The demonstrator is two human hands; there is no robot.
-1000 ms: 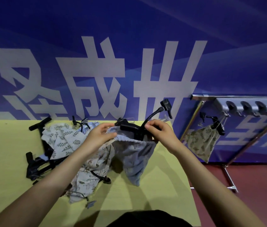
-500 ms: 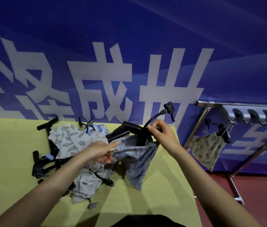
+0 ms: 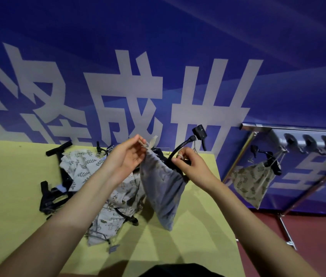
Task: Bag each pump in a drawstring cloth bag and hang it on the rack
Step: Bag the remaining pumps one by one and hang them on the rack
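Head view: the left hand pinches the drawstring at the mouth of a grey-blue bag, while the right hand grips the opposite rim, where a pump's black hose sticks out at about one o'clock. This bag appears loaded but not yet cinched or hung. At three o'clock one leaf-print bag already hangs on the rack. At nine o'clock more pumps and loose bags wait on the yellow table.

Yellow table, patterned bags, black pumps
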